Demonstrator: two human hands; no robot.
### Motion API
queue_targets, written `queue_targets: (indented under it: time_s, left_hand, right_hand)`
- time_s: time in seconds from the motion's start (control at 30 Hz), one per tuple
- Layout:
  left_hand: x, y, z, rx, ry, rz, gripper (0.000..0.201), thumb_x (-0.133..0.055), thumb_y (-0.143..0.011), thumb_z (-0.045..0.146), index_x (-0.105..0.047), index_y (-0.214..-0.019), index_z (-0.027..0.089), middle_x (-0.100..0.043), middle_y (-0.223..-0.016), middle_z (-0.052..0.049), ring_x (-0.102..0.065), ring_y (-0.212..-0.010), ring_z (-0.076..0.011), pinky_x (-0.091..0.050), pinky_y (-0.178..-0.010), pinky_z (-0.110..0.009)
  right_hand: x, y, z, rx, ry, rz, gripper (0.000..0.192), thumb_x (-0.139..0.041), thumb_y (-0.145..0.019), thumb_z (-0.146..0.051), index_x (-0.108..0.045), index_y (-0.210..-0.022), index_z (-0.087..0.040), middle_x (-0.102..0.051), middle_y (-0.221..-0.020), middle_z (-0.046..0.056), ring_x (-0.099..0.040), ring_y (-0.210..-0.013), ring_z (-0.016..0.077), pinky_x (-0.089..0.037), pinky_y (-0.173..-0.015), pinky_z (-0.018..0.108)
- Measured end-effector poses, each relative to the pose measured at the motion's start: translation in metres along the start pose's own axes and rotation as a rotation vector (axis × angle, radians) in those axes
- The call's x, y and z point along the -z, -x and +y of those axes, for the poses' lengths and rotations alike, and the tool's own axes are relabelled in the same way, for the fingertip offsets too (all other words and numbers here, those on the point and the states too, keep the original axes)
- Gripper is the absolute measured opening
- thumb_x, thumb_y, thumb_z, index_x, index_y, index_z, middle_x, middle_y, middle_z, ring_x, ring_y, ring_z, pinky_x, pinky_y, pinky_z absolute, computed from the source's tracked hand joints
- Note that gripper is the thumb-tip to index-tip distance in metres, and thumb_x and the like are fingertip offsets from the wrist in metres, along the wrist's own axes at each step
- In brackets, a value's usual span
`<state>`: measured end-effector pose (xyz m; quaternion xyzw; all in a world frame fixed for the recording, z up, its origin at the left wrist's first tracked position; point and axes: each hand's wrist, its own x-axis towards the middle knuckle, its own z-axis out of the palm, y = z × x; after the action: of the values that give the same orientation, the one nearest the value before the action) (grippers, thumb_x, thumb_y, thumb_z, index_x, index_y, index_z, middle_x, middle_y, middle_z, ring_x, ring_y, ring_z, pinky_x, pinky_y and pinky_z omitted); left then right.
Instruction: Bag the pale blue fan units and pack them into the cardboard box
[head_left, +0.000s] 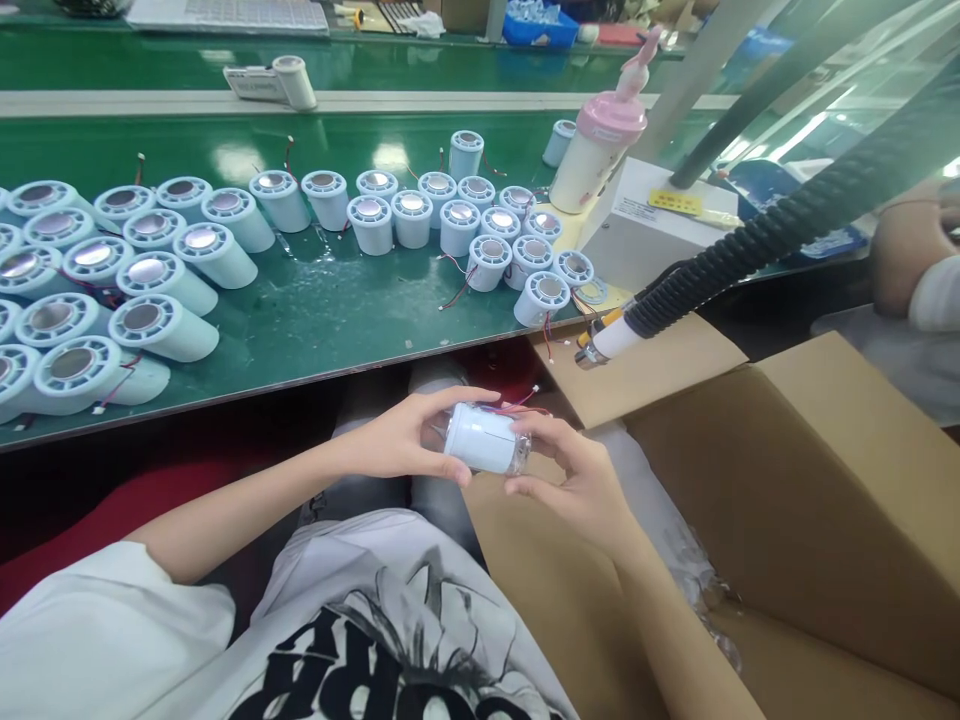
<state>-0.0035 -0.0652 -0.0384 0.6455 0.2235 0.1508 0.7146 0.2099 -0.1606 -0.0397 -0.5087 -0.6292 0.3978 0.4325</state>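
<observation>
Between my two hands, above my lap and just off the bench edge, lies a light-blue cylindrical unit on its side. Clear plastic wrap shows at both its ends, and red wires with a small white connector stick out behind it. My left hand grips the left end, thumb below and fingers above. With fingers on top and thumb beneath, my right hand holds the right end. Similar light-blue units with silver round tops and thin wires stand in a crowd on the green bench.
To my right is an open cardboard box with clear plastic bags in it. A black corrugated hose with a white nozzle reaches over it. A pink-topped bottle stands by a white box. Another person's arm shows far right.
</observation>
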Motion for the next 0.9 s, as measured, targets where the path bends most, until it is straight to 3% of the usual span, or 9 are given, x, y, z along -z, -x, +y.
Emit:
queue_targets:
  time_s: [0.17, 0.27, 0.47, 0.63, 0.73, 0.9]
  left_hand:
    - [0.002, -0.001, 0.001, -0.025, 0.017, -0.014, 0.078, -0.080, -0.065, 0.022, -0.046, -0.135, 0.028, -0.050, -0.138, -0.009, -0.053, -0.121, -0.0252, -0.046, -0.099, -0.035]
    - [0.003, -0.015, -0.005, -0.006, 0.124, 0.000, 0.081, -0.081, -0.062, 0.019, -0.046, -0.135, 0.026, -0.053, -0.135, -0.010, -0.054, -0.120, -0.0248, -0.045, -0.100, -0.037]
    - [0.007, -0.087, -0.019, 0.038, 0.152, 0.001, 0.076, -0.084, -0.058, 0.022, -0.054, -0.127, 0.016, -0.062, -0.122, -0.013, -0.059, -0.113, -0.0263, -0.044, -0.099, -0.042]
    - [0.004, -0.134, -0.016, 0.058, 0.090, -0.072, 0.063, -0.082, -0.060, 0.026, -0.059, -0.118, 0.014, -0.064, -0.119, -0.012, -0.061, -0.110, -0.0256, -0.043, -0.100, -0.043]
    - [0.004, -0.133, -0.013, 0.037, 0.072, -0.101, 0.064, -0.081, -0.062, 0.026, -0.056, -0.119, 0.015, -0.062, -0.122, -0.013, -0.061, -0.110, -0.0242, -0.044, -0.098, -0.040]
    - [0.004, -0.098, -0.007, -0.007, 0.008, -0.157, 0.074, -0.080, -0.064, 0.024, -0.048, -0.130, 0.021, -0.056, -0.131, -0.013, -0.059, -0.112, -0.0233, -0.048, -0.094, -0.037]
  right_hand:
    - [0.000, 0.000, 0.001, -0.045, -0.176, -0.005, 0.043, -0.078, -0.070, -0.019, -0.060, -0.108, -0.027, -0.063, -0.118, 0.005, -0.059, -0.114, 0.0243, -0.055, -0.091, 0.037]
    - [-0.003, 0.002, 0.012, -0.067, -0.216, 0.077, 0.044, -0.079, -0.068, -0.018, -0.060, -0.106, -0.028, -0.062, -0.118, 0.004, -0.059, -0.111, 0.0219, -0.055, -0.090, 0.035]
    - [-0.003, 0.002, 0.051, -0.129, -0.320, 0.426, 0.047, -0.079, -0.066, -0.030, -0.053, -0.105, -0.025, -0.060, -0.117, 0.008, -0.060, -0.106, 0.0240, -0.054, -0.089, 0.043]
    - [0.014, -0.005, 0.069, -0.125, -0.293, 0.529, 0.053, -0.079, -0.063, -0.042, -0.050, -0.104, -0.023, -0.059, -0.120, 0.011, -0.060, -0.108, 0.0254, -0.054, -0.090, 0.044]
    - [0.021, -0.006, 0.067, -0.108, -0.289, 0.512, 0.052, -0.081, -0.062, -0.040, -0.052, -0.102, -0.024, -0.061, -0.117, 0.010, -0.061, -0.106, 0.0251, -0.055, -0.088, 0.043]
    - [0.023, 0.003, 0.053, -0.062, -0.162, 0.374, 0.046, -0.081, -0.064, -0.032, -0.056, -0.103, -0.024, -0.063, -0.116, 0.008, -0.060, -0.107, 0.0237, -0.055, -0.090, 0.042]
